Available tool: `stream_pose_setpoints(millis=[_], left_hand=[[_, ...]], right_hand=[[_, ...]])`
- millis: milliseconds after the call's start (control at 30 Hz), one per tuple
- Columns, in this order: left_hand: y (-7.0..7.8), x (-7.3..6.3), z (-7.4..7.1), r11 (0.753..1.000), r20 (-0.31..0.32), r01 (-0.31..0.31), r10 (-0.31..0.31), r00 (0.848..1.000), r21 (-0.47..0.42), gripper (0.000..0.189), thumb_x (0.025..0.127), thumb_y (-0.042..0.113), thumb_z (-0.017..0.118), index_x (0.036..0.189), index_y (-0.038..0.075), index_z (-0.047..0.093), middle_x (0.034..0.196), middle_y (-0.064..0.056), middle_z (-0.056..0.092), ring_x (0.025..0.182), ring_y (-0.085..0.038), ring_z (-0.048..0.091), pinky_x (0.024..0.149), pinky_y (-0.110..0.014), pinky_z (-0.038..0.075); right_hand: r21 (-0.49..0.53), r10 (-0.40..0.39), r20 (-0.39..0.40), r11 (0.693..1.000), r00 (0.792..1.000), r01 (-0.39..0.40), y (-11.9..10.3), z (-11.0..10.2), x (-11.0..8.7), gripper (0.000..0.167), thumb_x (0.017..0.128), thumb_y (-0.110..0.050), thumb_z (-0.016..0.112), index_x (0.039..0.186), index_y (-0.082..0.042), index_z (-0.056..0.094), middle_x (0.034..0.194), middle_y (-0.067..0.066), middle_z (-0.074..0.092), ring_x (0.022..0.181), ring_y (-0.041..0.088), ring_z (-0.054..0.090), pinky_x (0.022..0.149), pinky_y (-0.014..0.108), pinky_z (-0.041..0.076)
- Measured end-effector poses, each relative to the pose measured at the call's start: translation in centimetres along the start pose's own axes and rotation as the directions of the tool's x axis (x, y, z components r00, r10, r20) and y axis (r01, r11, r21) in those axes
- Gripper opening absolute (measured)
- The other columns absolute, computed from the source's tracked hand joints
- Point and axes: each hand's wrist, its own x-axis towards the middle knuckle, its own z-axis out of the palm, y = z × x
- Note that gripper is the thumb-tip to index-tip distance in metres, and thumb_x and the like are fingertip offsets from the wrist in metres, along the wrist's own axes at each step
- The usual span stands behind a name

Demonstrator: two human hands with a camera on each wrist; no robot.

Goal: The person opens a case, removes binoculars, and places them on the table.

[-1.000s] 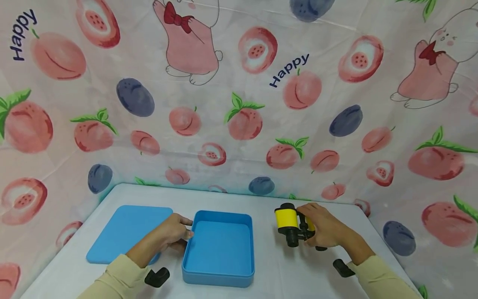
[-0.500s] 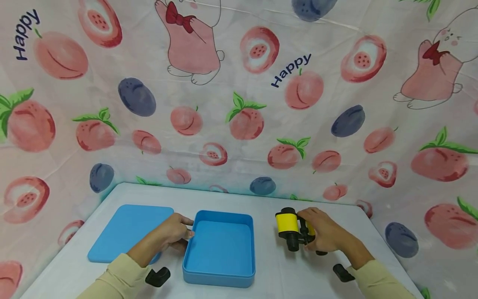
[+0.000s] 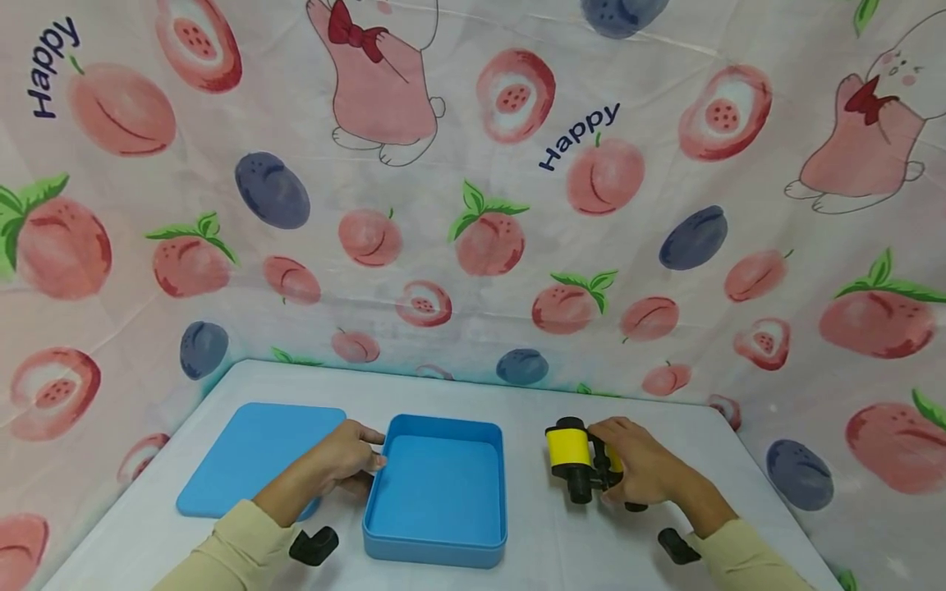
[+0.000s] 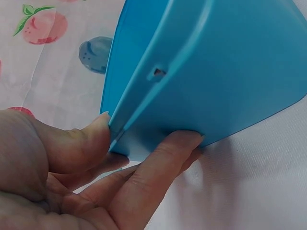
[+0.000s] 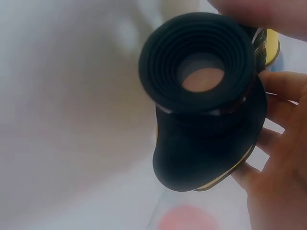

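A pair of yellow-and-black binoculars (image 3: 569,449) is in my right hand (image 3: 645,460), fingers and thumb round the right barrel. In the right wrist view a black eyepiece (image 5: 196,103) faces the camera, with the fingers along the far side. The binoculars are low over the table, right of an open blue box (image 3: 436,550). My left hand (image 3: 343,454) holds the box by its left wall; in the left wrist view the thumb (image 4: 91,146) is at the rim and the fingers (image 4: 153,177) lie against the outer wall. Nothing lies inside the box.
A flat blue lid (image 3: 251,451) lies on the white table (image 3: 532,525) at the left, partly under the left forearm. A fruit-printed cloth (image 3: 414,189) hangs behind and at both sides. Black wrist mounts (image 3: 314,546) sit below both sleeves.
My right hand has lowered the binoculars slightly toward the table. The left hand keeps its place on the box, and the head view has shifted a little.
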Motion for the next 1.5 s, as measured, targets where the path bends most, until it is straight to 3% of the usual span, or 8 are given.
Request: stream_pose_setpoints(millis=[533,1000,1500], left_hand=[[-0.3,0.0,0.0,1.0,0.004,-0.01,0.01,1.0,-0.005,0.049,0.099,-0.002,0.064,0.144,-0.017,0.05,0.123,-0.037,0.068,0.097,-0.04,0.078,0.074,-0.052,0.065],[0.1,0.1,0.1,1.0,0.001,0.001,-0.001,1.0,-0.006,0.049,0.1,-0.002,0.062,0.145,-0.016,0.049,0.124,-0.036,0.068,0.098,-0.039,0.078,0.076,-0.052,0.065],[0.5,0.3,0.3,1.0,0.011,0.003,-0.003,1.0,-0.013,0.048,0.1,-0.005,0.061,0.144,-0.016,0.049,0.13,-0.039,0.064,0.099,-0.041,0.077,0.077,-0.052,0.065]], right_hand=[[0.029,0.027,0.028,0.999,0.999,-0.028,-0.2,1.1,-0.3,0.097,0.066,-0.035,0.096,0.148,-0.006,0.052,0.149,0.013,0.054,0.136,0.038,0.049,0.114,0.07,0.04],[0.031,0.002,0.013,1.0,1.0,-0.003,0.5,1.7,0.1,0.096,0.066,-0.033,0.095,0.146,-0.004,0.053,0.147,0.013,0.056,0.136,0.038,0.05,0.114,0.069,0.04],[0.058,0.044,0.029,0.997,0.999,-0.045,0.8,2.4,-0.4,0.095,0.064,-0.034,0.097,0.144,-0.007,0.055,0.145,0.009,0.057,0.135,0.035,0.051,0.114,0.069,0.041]])
